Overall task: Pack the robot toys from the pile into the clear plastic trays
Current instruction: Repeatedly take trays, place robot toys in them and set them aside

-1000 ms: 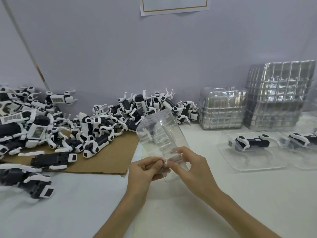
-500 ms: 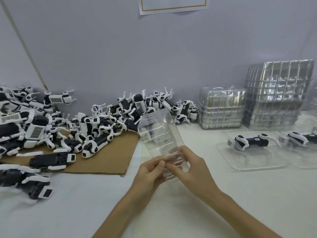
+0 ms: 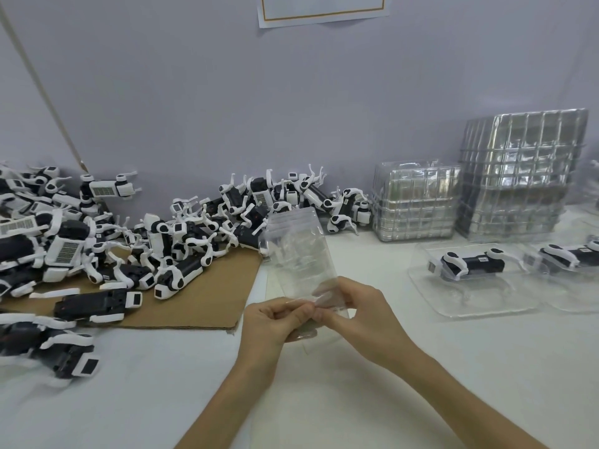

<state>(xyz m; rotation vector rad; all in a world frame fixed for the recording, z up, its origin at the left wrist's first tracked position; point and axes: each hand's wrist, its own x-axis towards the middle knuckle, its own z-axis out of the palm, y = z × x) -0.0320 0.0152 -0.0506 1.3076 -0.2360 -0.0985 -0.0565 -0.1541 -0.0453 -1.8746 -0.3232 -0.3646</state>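
A clear plastic tray (image 3: 296,251), or a few nested together, is held tilted up above the white table in the middle. My left hand (image 3: 269,322) and my right hand (image 3: 359,311) both pinch its near edge, fingertips almost meeting. A big pile of black-and-white robot toys (image 3: 181,234) lies to the left, partly on brown cardboard (image 3: 214,293). At the right one robot toy (image 3: 470,262) lies in a clear tray (image 3: 479,306) on the table, and a second packed toy (image 3: 570,254) sits beside it.
Two stacks of clear trays stand against the wall, a low stack (image 3: 416,202) and a taller stack (image 3: 518,173). More robot toys (image 3: 55,348) lie at the left table edge. A paper sheet (image 3: 321,8) hangs on the wall.
The held tray has turned slightly, and my fingers have shifted along its near edge, working at it. The pile and the packed trays have not moved.
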